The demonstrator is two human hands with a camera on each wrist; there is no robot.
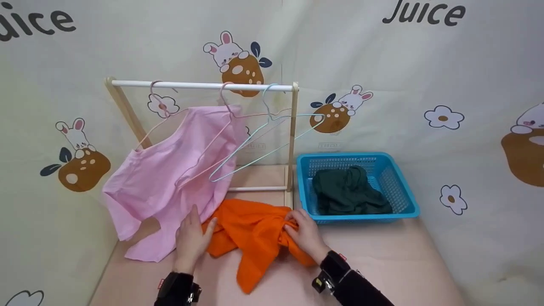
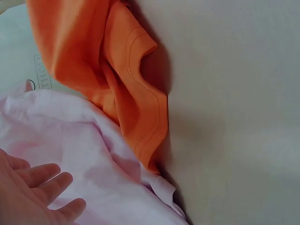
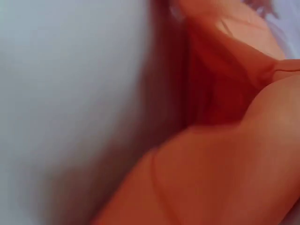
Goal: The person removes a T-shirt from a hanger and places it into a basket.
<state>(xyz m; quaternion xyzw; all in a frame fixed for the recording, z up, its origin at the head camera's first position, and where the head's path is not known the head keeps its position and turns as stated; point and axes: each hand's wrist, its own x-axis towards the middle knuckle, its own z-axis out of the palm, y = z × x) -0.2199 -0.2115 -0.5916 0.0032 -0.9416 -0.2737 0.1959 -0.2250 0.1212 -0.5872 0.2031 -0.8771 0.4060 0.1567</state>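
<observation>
A crumpled orange garment (image 1: 255, 229) lies on the table in front of the rack. My right hand (image 1: 307, 236) pinches its right side between thumb and fingers. My left hand (image 1: 192, 241) is at the garment's left edge, fingers spread, in front of the pink garment (image 1: 170, 170); in the left wrist view the left hand (image 2: 37, 192) holds nothing. That pink garment hangs from a pink hanger at the rack's left. The right wrist view shows orange cloth (image 3: 211, 178) up close and blurred, without the fingers clearly visible.
The rack's white bar (image 1: 191, 85) also carries an empty pink hanger (image 1: 204, 153) and an empty light blue hanger (image 1: 250, 146). Right of the rack stands a blue basket (image 1: 304, 187) with a dark green garment (image 1: 348, 191) inside. A printed cloth backdrop surrounds the table.
</observation>
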